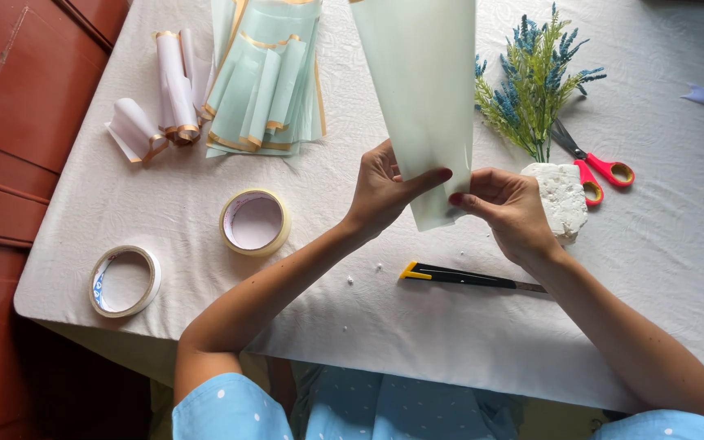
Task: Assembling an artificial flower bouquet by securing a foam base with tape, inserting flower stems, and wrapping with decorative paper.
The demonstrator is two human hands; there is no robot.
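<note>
Mint-green paper [421, 98], curved into a loose cone, stands upright over the middle of the table [670, 244], and both hands pinch its narrow lower end. The left hand [380, 191] wraps the left edge, thumb laid across the front; the right hand [511, 204] grips the right edge with fingers closed on it. Whether the two edges overlap there is hard to tell.

Just below the hands lies a black cutter [470, 278] with a yellow tip. Right of the right hand sits a white foam block [562, 200] with a blue-and-green flower sprig [535, 85] rising from it, and red-handled scissors [600, 167] lie just beside it. Two tape rolls [255, 222] [124, 281] rest on the left part of the cloth. Farther back are a stack of mint sheets [266, 81] with gold borders and some white rolled papers [165, 98].
</note>
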